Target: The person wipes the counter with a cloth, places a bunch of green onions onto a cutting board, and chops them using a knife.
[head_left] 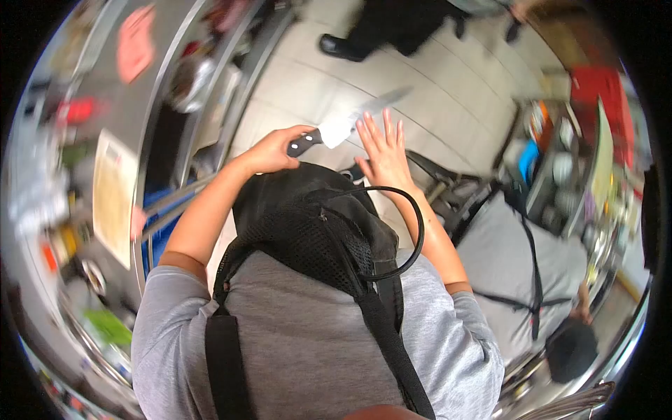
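Observation:
My left hand (pixel 277 149) is wrapped round the black riveted handle of a kitchen knife (pixel 337 131). Its broad, shiny blade points away from me and to the right, over the floor; the far part is blurred. My right hand (pixel 384 150) is open beside the blade, with fingers spread and stretched forward. The fingertips overlap the blade's line in view, and I cannot tell whether they touch it. Below the hands, a black mesh-covered bag (pixel 308 231) with straps and a looped cable lies against my grey shirt.
On the left runs a steel counter (pixel 159 91) with a cutting board (pixel 115 199), a pink cloth (pixel 135 43) and shelves below. At right, a person in grey with black straps (pixel 518 259) bends near shelves of bowls (pixel 562 168). Another person's black shoe (pixel 339 47) is ahead on the tiled floor.

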A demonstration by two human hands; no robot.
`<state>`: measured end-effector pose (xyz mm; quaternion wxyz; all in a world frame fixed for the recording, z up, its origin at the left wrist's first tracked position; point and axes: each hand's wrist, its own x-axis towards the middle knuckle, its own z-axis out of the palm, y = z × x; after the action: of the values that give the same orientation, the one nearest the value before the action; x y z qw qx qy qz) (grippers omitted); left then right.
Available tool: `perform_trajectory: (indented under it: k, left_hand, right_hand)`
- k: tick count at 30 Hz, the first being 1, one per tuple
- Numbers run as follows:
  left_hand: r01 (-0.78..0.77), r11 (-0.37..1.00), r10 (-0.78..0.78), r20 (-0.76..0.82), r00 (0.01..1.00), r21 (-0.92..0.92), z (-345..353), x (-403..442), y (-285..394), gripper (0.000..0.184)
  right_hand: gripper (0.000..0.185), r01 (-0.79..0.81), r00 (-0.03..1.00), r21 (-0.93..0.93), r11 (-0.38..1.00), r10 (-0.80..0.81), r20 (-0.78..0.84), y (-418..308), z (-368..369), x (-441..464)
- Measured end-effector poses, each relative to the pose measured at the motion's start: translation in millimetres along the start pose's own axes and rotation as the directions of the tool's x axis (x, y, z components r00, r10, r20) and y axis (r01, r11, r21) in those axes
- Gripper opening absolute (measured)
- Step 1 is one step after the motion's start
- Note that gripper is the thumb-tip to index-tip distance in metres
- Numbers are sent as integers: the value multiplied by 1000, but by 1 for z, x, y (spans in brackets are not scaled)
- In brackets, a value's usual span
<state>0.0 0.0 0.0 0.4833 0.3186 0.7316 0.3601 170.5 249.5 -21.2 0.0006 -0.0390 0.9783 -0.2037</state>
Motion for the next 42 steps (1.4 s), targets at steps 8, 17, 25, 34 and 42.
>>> perform_trajectory:
  k: [8, 17, 25, 34, 42]
  left_hand:
    - [272, 951, -302, -249, 920, -149, 57, -226, -298, 68]
    - [567, -25, -960, -139, -243, -823, 418, -621, -452, 48]
    - [101, -206, -978, 209, 16, -973, 502, -716, -234, 37]
    - [-209, 97, -991, -76, -107, -973, 341, -710, -14, 49]
    - [159, 763, -592, -776, -215, -626, 3, -547, -16, 60]
  right_hand:
    - [46, 368, 622, -390, 844, 88, 778, -43, 187, -19]
    - [26, -82, 655, 189, 979, -90, 750, -106, 290, -11]
    - [15, 442, 809, -34, 896, -415, -416, -322, 107, 324]
    - [21, 504, 834, 38, 863, -474, -284, -301, 118, 524]
    - [19, 84, 835, 739, 669, -452, 315, -313, 59, 414]
